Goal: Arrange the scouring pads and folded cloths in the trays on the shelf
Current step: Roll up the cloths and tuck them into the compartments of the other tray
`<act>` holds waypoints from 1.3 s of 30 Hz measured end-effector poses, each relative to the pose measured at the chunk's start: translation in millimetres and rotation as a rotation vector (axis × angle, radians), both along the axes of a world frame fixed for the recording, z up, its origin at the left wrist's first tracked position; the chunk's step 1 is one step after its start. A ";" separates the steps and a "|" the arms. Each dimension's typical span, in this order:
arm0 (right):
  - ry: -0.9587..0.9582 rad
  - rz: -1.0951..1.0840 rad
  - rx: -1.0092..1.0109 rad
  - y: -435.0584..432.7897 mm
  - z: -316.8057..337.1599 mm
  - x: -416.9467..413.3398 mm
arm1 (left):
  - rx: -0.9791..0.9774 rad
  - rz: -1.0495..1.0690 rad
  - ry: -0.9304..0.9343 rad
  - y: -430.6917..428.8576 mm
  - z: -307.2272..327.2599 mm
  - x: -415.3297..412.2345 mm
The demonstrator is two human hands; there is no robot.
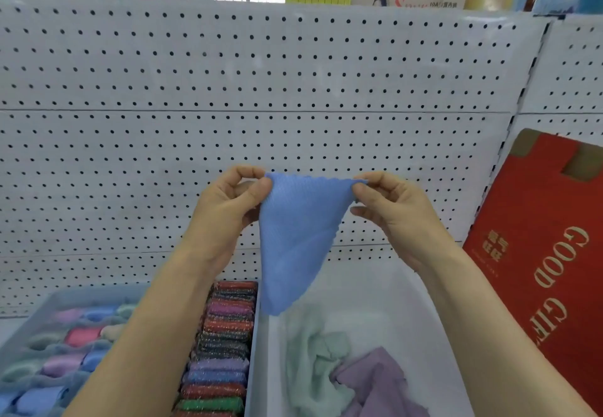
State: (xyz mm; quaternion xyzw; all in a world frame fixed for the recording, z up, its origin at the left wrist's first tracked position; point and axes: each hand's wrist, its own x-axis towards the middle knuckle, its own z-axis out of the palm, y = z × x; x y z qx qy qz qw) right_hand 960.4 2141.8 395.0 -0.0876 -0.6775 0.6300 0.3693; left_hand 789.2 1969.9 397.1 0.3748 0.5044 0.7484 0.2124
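Pastel rolled cloths [65,348] are lying packed in the left tray [49,299], and just right of them a row of glittery scouring pads [222,348] is standing on edge along that tray's right wall. Above, the left hand [225,217] is pinching one top corner of a blue cloth [293,240] between thumb and forefinger, while the right hand [394,217] is pinching the other corner, so the cloth is hanging in a point over the white tray [385,289]. Inside that tray a green cloth [313,358] and a purple cloth [375,380] are lying crumpled, touching. Farther right, a red box [538,253] is leaning against the pegboard [228,90].
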 end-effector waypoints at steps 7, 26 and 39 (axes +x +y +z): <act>-0.030 0.438 0.135 -20.7 17.7 -14.9 | -0.146 -0.440 0.104 -2.9 23.8 6.9; 0.045 -0.002 -0.051 -39.3 -1.7 -43.1 | -0.219 0.077 0.392 4.7 27.1 16.1; -0.239 -0.090 0.003 -56.7 -66.7 -41.4 | -0.115 0.155 0.168 8.1 34.9 2.1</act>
